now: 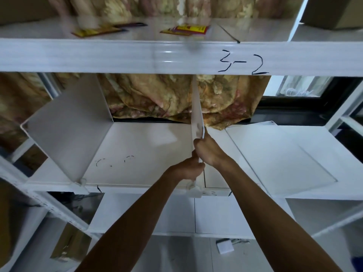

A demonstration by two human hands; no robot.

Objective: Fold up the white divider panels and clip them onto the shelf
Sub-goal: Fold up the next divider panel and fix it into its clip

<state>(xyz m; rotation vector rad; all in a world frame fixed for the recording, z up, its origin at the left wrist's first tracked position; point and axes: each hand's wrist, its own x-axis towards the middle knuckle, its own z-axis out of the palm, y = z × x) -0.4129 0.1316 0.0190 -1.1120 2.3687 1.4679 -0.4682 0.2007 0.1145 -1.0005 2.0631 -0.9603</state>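
Note:
A white divider panel (197, 114) stands upright, seen edge-on, on the middle white shelf (141, 154). My right hand (209, 152) grips its near edge from the right. My left hand (188, 169) is closed on the same edge lower down, just above a white clip (194, 190) on the shelf's front lip. Another divider panel (68, 126) stands upright at the left, with a clip (83, 183) at its front foot. A third panel (279, 152) lies flat on the shelf at the right.
The upper shelf beam (117, 55) carries the handwritten mark "3-2" (242, 62); yellow packets (186, 29) lie on top of it. A patterned curtain (172, 95) hangs behind. A cardboard box (334, 10) sits top right. A small white object (225, 247) lies on the floor.

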